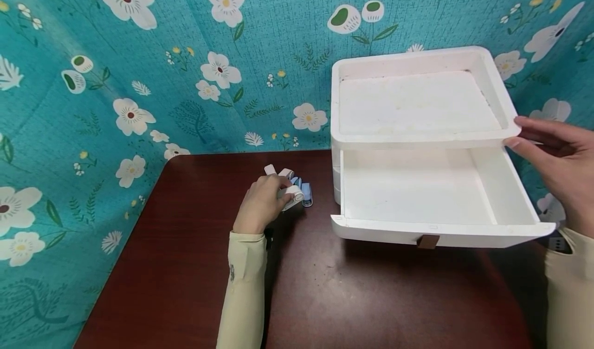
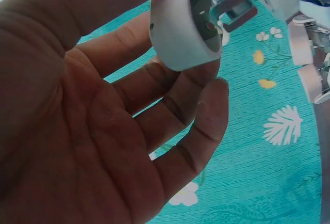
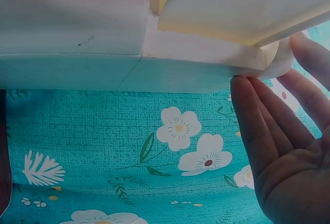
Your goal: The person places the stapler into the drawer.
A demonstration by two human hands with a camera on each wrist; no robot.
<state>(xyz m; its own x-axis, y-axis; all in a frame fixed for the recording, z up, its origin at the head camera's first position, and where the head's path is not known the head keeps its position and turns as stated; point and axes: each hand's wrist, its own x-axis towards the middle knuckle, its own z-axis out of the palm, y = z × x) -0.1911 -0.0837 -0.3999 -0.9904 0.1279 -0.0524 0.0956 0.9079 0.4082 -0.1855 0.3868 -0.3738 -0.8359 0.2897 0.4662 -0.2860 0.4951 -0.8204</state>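
Our left hand (image 1: pixel 262 202) is pinching a white, rounded plastic-and-metal tool (image 1: pixel 292 190) left of the white plastic drawer cabinet (image 1: pixel 417 140), whose corner our right hand (image 1: pixel 563 158) is gripping; we should be keeping that grip steady.

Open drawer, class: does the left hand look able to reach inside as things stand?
Probably yes: the drawer is pulled out, uncovered above, and the left hand need only rise over its rim, though that hand holds a white item.

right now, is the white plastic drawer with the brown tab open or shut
Open: the drawer juts forward from the white plastic cabinet, and its inside floor shows in the head view.
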